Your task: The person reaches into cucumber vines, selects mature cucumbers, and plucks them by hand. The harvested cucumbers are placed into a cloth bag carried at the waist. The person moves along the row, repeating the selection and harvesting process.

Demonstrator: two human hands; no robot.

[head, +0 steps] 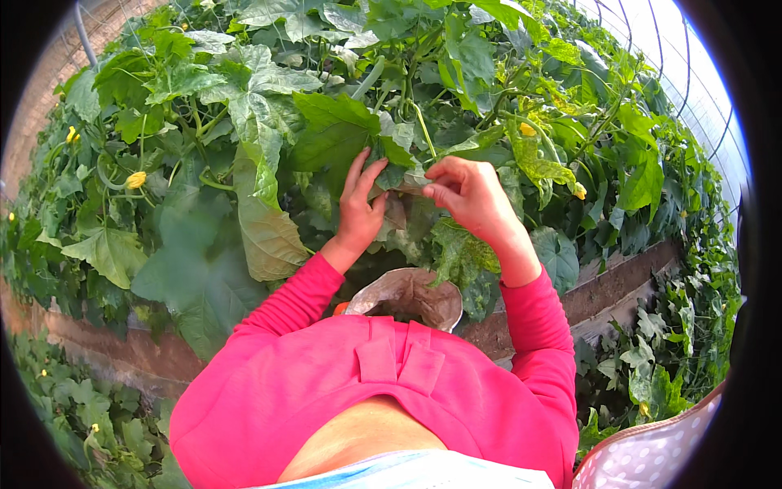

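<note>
Dense green vine leaves fill the view before me. My left hand (361,205) is raised with its fingers spread against a broad green leaf (336,131). To its right, my right hand (467,195) has thumb and forefinger pinched together at the edge of a pale leaf (416,177); whether something thin is between the fingertips cannot be made out. A light green stem (424,129) runs down to just above that hand. Below both hands, close to my body, is an open-topped brownish bag or container (408,290), its inside mostly in shadow.
Yellow flowers (135,180) hang among leaves at the left, others (579,191) at the right. A curled leaf (269,226) hangs beside my left forearm. A soil strip (602,290) crosses behind the plants. Metal hoops (687,67) stand at upper right; polka-dotted fabric (647,449) lies at lower right.
</note>
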